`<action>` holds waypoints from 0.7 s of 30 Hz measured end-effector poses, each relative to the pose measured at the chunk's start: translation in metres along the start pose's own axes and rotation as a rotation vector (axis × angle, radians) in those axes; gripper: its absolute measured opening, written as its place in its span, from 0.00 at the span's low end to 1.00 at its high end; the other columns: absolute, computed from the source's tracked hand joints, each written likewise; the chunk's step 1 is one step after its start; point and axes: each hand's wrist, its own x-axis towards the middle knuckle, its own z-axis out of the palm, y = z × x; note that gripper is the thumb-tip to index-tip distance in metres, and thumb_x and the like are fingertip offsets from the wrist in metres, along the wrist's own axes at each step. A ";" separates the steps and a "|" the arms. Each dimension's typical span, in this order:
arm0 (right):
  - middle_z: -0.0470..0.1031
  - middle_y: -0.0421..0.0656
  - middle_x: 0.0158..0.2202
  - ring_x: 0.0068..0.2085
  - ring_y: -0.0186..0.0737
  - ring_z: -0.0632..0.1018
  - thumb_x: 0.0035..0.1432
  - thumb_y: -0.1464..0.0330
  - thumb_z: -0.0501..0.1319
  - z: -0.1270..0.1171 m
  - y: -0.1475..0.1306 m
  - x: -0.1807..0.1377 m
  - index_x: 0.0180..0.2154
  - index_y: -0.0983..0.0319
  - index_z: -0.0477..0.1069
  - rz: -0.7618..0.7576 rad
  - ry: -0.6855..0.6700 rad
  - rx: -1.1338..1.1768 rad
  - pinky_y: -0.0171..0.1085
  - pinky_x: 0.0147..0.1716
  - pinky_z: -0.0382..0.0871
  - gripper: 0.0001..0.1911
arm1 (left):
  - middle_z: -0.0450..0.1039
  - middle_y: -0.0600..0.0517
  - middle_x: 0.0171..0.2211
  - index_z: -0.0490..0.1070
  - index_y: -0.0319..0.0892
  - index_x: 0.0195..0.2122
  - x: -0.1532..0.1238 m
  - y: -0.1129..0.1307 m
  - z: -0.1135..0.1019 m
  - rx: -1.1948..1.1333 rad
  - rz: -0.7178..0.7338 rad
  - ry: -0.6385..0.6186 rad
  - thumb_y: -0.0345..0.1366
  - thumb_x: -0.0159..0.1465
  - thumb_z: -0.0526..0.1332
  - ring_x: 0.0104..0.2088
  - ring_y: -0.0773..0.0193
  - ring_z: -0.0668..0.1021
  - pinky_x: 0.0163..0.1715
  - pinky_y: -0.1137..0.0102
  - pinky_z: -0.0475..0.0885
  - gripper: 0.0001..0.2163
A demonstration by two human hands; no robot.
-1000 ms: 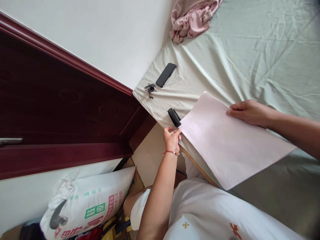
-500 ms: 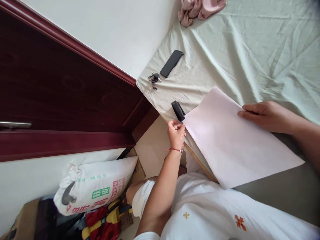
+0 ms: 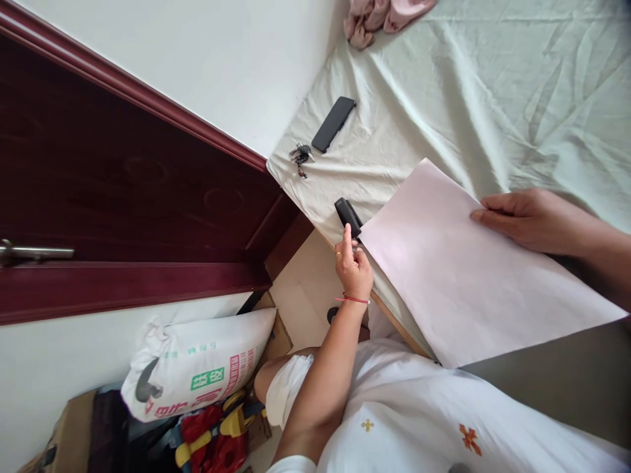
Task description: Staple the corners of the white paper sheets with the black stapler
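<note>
A large sheet of pale pinkish-white paper (image 3: 468,282) slants over the bed's edge. My right hand (image 3: 527,220) pinches its far right side, thumb on top. The paper's left corner meets the front end of a small black stapler (image 3: 347,215) lying near the mattress edge; whether the corner is between its jaws I cannot tell. My left hand (image 3: 353,266), with a red string bracelet and a ring, is at that end of the stapler. Its index finger is stretched out against the stapler, while the other fingers are partly bent, with no visible grip.
Farther up the pale green bedsheet (image 3: 473,98) lie a black flat case (image 3: 334,123), a bunch of keys (image 3: 301,156) and a pink cloth (image 3: 384,20). A dark red door (image 3: 123,164) is at left. Below it are a white printed sack (image 3: 202,361) and a red-and-yellow toy (image 3: 217,430).
My left hand has shifted from pinched fingers by the paper's corner to an extended index finger on the stapler. The right hand still holds the paper, whose near right corner has swung farther right.
</note>
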 end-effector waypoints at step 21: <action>0.61 0.42 0.23 0.25 0.28 0.61 0.55 0.34 0.47 0.006 -0.012 -0.006 0.27 0.65 0.60 0.032 0.029 0.009 0.32 0.25 0.56 0.38 | 0.72 0.47 0.36 0.72 0.46 0.64 -0.004 0.000 0.002 -0.018 -0.002 0.058 0.28 0.65 0.55 0.36 0.59 0.71 0.42 0.67 0.70 0.26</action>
